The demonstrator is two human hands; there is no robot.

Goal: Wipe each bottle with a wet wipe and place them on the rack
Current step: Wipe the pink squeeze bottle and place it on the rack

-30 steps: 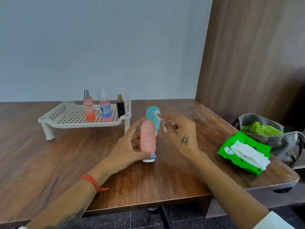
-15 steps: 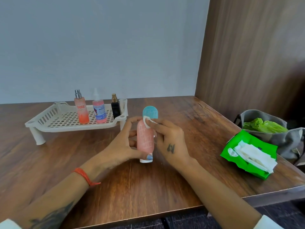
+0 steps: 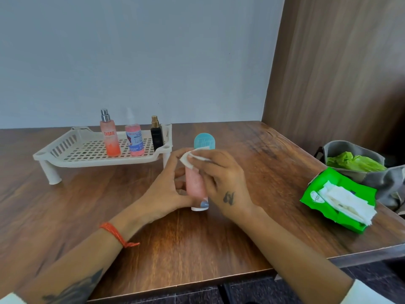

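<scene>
Standing at mid-frame on the worktop (image 3: 197, 249), the pink tube (image 3: 195, 185) sits in our left hand (image 3: 166, 189), whose grip curls round it. Our right hand (image 3: 221, 178) pinches a wipe (image 3: 192, 157) against its top. The rack (image 3: 87, 150) sits upper left.

Pink bottle (image 3: 195, 185), upright on table (image 3: 219, 244): left hand (image 3: 166, 189) grips it; right hand (image 3: 221, 178) presses wet wipe (image 3: 192, 158) on top; rack (image 3: 87, 150) far left.
</scene>
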